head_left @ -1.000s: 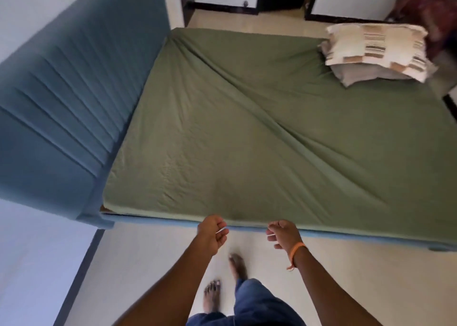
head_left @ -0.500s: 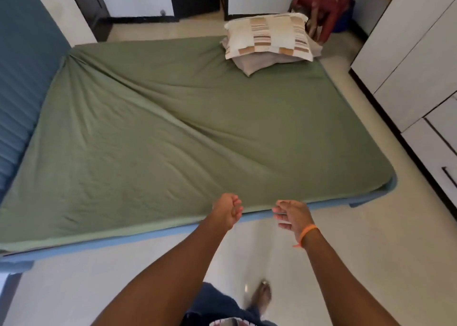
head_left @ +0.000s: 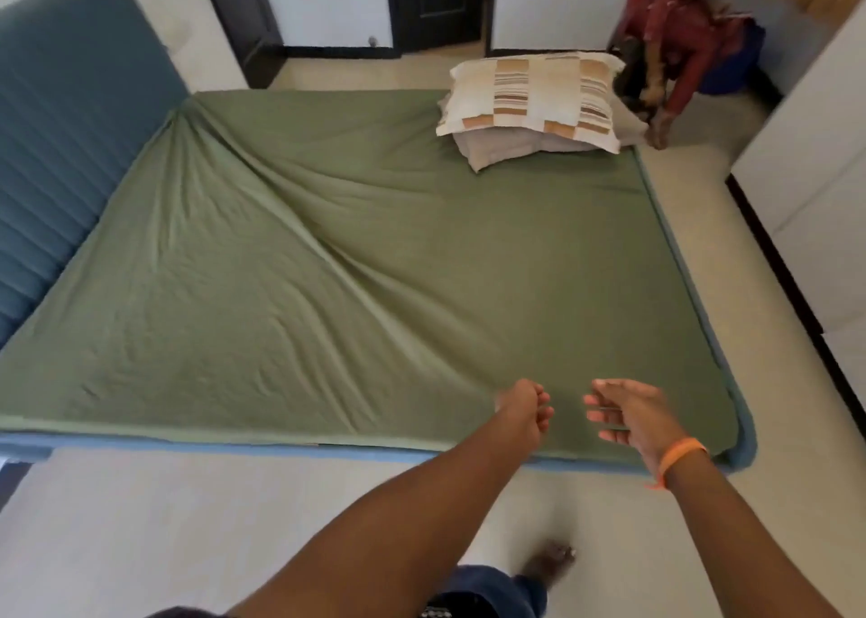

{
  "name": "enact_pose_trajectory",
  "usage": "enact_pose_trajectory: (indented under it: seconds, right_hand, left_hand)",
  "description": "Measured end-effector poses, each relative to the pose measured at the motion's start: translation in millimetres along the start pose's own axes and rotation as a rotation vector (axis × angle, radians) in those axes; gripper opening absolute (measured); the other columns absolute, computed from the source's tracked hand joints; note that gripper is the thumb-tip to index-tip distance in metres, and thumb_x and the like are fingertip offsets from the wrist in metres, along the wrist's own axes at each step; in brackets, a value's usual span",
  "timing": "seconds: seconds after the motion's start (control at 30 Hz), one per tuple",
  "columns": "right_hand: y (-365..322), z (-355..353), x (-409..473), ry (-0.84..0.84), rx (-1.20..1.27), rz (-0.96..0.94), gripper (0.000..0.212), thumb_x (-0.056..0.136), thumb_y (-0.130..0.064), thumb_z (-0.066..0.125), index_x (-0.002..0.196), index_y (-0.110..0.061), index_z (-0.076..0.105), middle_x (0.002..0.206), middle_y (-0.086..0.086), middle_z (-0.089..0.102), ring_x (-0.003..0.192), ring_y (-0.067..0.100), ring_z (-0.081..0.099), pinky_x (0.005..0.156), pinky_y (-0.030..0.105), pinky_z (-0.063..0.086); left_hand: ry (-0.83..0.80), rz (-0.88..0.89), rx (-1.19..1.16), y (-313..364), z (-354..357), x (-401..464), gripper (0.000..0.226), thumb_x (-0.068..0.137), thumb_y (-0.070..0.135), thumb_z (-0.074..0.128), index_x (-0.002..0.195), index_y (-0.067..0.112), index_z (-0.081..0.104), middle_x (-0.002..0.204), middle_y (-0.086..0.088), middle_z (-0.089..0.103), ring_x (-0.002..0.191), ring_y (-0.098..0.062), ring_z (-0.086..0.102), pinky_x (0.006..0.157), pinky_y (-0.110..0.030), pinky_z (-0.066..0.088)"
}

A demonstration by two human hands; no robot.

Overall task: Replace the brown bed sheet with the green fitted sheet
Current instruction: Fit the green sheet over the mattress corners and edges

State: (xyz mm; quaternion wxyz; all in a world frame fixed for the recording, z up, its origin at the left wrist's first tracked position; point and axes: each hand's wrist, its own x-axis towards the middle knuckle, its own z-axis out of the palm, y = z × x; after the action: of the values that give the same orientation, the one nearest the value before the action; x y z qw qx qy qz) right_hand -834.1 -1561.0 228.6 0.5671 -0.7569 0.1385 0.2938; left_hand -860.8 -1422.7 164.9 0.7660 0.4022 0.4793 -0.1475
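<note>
Left hand [head_left: 522, 409] curled into a loose fist, holding nothing, right hand [head_left: 630, 413] relaxed with fingers spread, both held over near edge of green sheet [head_left: 356, 261] stretched wrinkled across bed.

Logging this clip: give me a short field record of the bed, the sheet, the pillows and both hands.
sheet: green fitted sheet covers the mattress, with a long diagonal crease
pillows: stacked pillows on the far right corner of the bed
headboard: blue headboard on the left
left hand: left hand curled, holding nothing, over the near edge
right hand: right hand fingers relaxed, empty; orange wristband
</note>
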Motion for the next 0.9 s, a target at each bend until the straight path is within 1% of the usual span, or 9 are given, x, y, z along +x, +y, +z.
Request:
enact_pose_trajectory:
  seconds: [0.1, 0.23, 0.37, 0.5, 0.63, 0.67, 0.77, 0.83, 0.9]
  right_hand:
    - [-19, -54, 45, -0.017, -0.034, -0.004, 0.010, 0.099, -0.017, 0.054, 0.103, -0.012, 0.062, 0.087, 0.007, 0.067, 0.070, 0.018, 0.061, 0.063, 0.029, 0.045]
    - [-50, -130, 83, -0.121, -0.128, 0.032, 0.012, 0.099, -0.014, 0.054, 0.103, -0.008, 0.063, 0.092, 0.012, 0.069, 0.076, 0.024, 0.062, 0.066, 0.032, 0.046]
    - [-90, -200, 135, -0.198, -0.229, -0.027, 0.015, 0.098, -0.016, 0.057, 0.103, -0.006, 0.067, 0.093, 0.013, 0.073, 0.079, 0.025, 0.065, 0.067, 0.034, 0.049]
    - [-118, -257, 200, -0.256, -0.201, -0.091, 0.017, 0.098, -0.017, 0.056, 0.103, -0.006, 0.068, 0.092, 0.012, 0.074, 0.078, 0.025, 0.065, 0.069, 0.036, 0.051]
    - [-144, -320, 260, -0.372, -0.167, -0.118, 0.017, 0.100, -0.015, 0.053, 0.103, -0.006, 0.067, 0.090, 0.013, 0.072, 0.075, 0.023, 0.064, 0.065, 0.032, 0.049]
    - [-152, -350, 274, -0.398, -0.189, -0.110, 0.017, 0.100, -0.015, 0.051, 0.104, -0.006, 0.066, 0.089, 0.012, 0.071, 0.074, 0.022, 0.063, 0.065, 0.031, 0.048]
    - [-172, -399, 300, -0.464, -0.172, -0.069, 0.016, 0.100, -0.014, 0.051, 0.103, -0.007, 0.065, 0.088, 0.011, 0.069, 0.075, 0.023, 0.063, 0.066, 0.032, 0.047]
    - [-192, -448, 322, -0.509, -0.185, -0.071, 0.015, 0.100, -0.013, 0.051, 0.101, -0.007, 0.065, 0.087, 0.011, 0.069, 0.074, 0.023, 0.063, 0.065, 0.032, 0.047]
    - [-219, -488, 350, -0.513, -0.210, -0.097, 0.014, 0.099, -0.013, 0.052, 0.099, -0.007, 0.065, 0.086, 0.011, 0.069, 0.073, 0.022, 0.063, 0.063, 0.030, 0.047]
  left_hand:
    - [0.013, 0.003, -0.141, 5, 69, 23, 0.027, 0.092, 0.011, 0.040, 0.068, 0.021, 0.046, 0.049, 0.006, 0.046, 0.031, -0.006, 0.036, 0.041, -0.016, 0.023]
    - [0.113, 0.010, -0.258, 12, 153, 45, 0.025, 0.089, 0.009, 0.042, 0.067, 0.018, 0.049, 0.053, 0.001, 0.047, 0.035, -0.011, 0.035, 0.043, -0.016, 0.022]
    - [0.102, 0.034, -0.323, 32, 241, 60, 0.019, 0.087, 0.011, 0.046, 0.071, 0.018, 0.054, 0.056, 0.001, 0.053, 0.036, -0.012, 0.041, 0.045, -0.016, 0.027]
    - [0.109, 0.096, -0.385, 55, 318, 75, 0.021, 0.089, 0.014, 0.047, 0.070, 0.020, 0.052, 0.059, 0.004, 0.054, 0.039, -0.009, 0.042, 0.046, -0.015, 0.028]
    - [0.164, 0.198, -0.505, 70, 395, 87, 0.026, 0.093, 0.016, 0.044, 0.068, 0.020, 0.051, 0.054, 0.006, 0.051, 0.040, -0.009, 0.042, 0.045, -0.017, 0.027]
    - [0.196, 0.199, -0.574, 68, 427, 88, 0.028, 0.094, 0.017, 0.043, 0.067, 0.020, 0.050, 0.052, 0.007, 0.050, 0.039, -0.008, 0.042, 0.045, -0.017, 0.027]
    - [0.257, 0.197, -0.648, 68, 477, 95, 0.030, 0.094, 0.019, 0.042, 0.065, 0.021, 0.049, 0.051, 0.007, 0.049, 0.041, -0.009, 0.041, 0.046, -0.018, 0.026]
    - [0.280, 0.206, -0.695, 70, 528, 101, 0.029, 0.093, 0.020, 0.043, 0.065, 0.021, 0.050, 0.050, 0.007, 0.050, 0.044, -0.010, 0.042, 0.047, -0.018, 0.027]
    - [0.286, 0.225, -0.712, 84, 578, 104, 0.029, 0.093, 0.021, 0.045, 0.065, 0.020, 0.051, 0.050, 0.007, 0.052, 0.044, -0.010, 0.043, 0.047, -0.017, 0.028]
